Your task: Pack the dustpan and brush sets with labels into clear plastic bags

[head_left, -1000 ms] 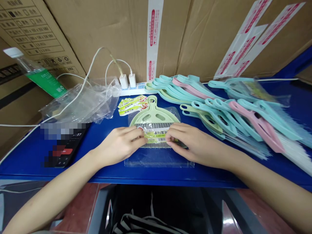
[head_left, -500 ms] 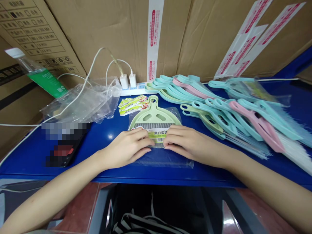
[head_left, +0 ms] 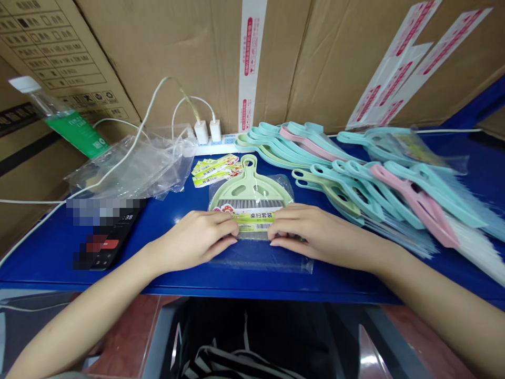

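Observation:
A green dustpan [head_left: 252, 185] with a grey-bristled brush lies inside a clear plastic bag [head_left: 268, 259], its handle pointing away from me. Across the bristles sits a yellow and white label card [head_left: 258, 218], also inside the bag. At the card's left end, my left hand [head_left: 207, 234] has its fingers and thumb pressed together on the bag. On the other side my right hand [head_left: 302, 229] pinches the bag near the card's right end. The bag's lower part lies flat on the blue table.
Blue, green and pink dustpans [head_left: 300, 145] and brushes [head_left: 414, 200] lie at the right. Spare label cards [head_left: 215, 169], clear bags [head_left: 134, 163], a power strip [head_left: 229, 140], a phone [head_left: 114, 237], a cable and a tilted bottle [head_left: 73, 123] are also there.
Both hands have moved slightly apart, the left one leftward and the right one a little to the right. More of the label card shows between them.

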Available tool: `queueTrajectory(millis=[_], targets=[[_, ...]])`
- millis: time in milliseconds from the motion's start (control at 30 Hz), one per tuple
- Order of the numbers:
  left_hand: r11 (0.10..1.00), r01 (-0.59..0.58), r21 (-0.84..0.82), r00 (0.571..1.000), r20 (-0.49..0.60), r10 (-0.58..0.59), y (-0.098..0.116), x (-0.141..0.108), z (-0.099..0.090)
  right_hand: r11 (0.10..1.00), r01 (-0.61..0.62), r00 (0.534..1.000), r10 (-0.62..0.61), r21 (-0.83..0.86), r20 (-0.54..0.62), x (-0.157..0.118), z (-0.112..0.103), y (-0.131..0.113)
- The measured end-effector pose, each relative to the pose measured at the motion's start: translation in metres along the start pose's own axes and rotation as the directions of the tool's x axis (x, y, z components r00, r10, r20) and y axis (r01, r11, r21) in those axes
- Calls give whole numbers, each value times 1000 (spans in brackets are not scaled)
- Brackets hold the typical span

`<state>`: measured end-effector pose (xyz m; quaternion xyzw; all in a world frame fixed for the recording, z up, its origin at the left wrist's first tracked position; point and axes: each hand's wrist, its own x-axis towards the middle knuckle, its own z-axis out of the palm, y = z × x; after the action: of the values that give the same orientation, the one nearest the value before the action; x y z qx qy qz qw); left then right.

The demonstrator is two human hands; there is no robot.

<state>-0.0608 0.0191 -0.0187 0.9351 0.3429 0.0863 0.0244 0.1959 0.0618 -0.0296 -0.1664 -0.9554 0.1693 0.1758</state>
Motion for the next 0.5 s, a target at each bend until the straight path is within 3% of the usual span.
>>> queueTrajectory(millis=[233,500], targets=[[997,32,-69,998,63,-27,-3,-2,-6,996,-82,995,81,27,51,-3,-5,0],[1000,4,16,998,59,-5,-3,-3,-3,995,-91,994,93,-28,65,-6,-6,0]])
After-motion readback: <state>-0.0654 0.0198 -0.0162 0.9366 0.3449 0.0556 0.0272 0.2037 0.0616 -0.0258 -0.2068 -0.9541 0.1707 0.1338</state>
